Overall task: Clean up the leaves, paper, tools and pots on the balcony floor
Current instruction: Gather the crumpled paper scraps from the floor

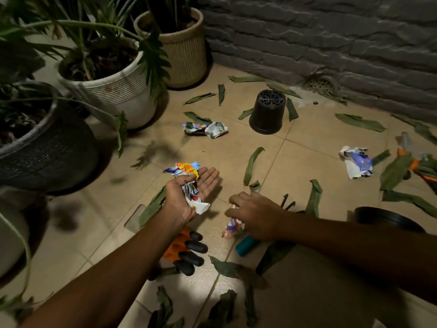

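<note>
On the tiled balcony floor, two hands gather crumpled paper among leaves.

The left hand (pixel 189 192) lies palm-up, fingers spread, thumb pressing a crumpled colourful paper (pixel 189 183). The right hand (pixel 250 215) pinches a smaller paper scrap (pixel 230 229) just above the floor (pixel 118 233). Toward the far wall an upturned black pot (pixel 267 112) stands, leaves (pixel 251 164) scattered around.

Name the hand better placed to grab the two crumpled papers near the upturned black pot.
Probably the left hand: it is nearer those papers and already gathers paper in its palm. The right hand sits further off, pinching another scrap.
</note>
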